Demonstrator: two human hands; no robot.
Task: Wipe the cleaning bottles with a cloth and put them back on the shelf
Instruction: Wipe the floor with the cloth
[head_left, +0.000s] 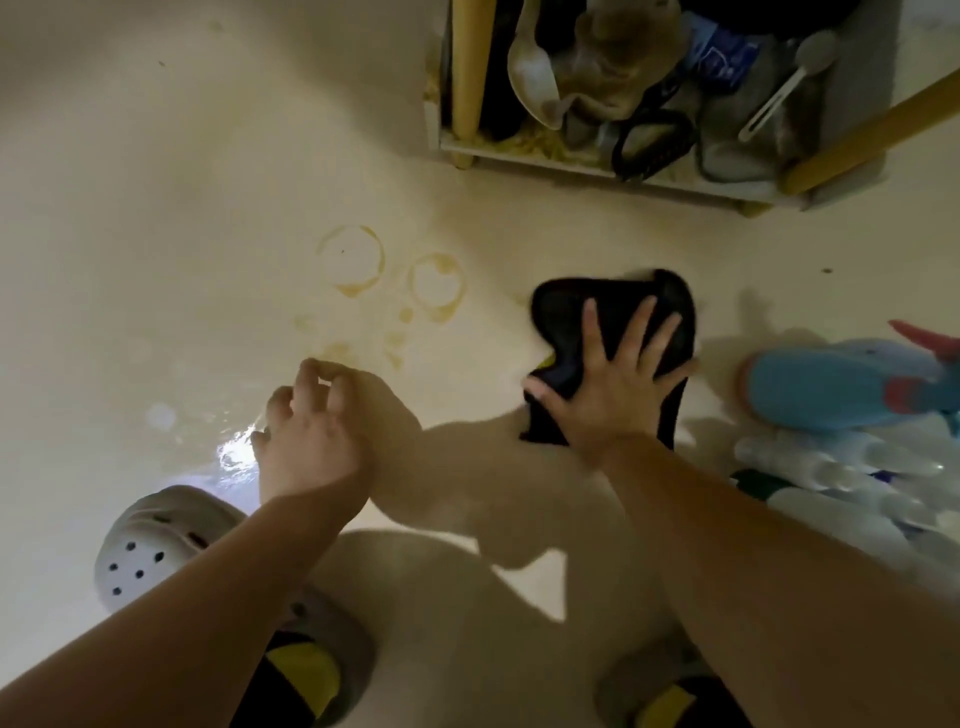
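Cloth (571, 317) under flat right hand (608, 384), left hand (311, 431) loosely curled; bottles (831, 389) just beside

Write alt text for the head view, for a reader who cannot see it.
The right hand presses a black cloth flat on the pale floor; the left hand hovers loosely curled, holding nothing. Ring stains mark the floor nearby, a blue spray bottle lies at right, and a cluttered shelf stands at top.
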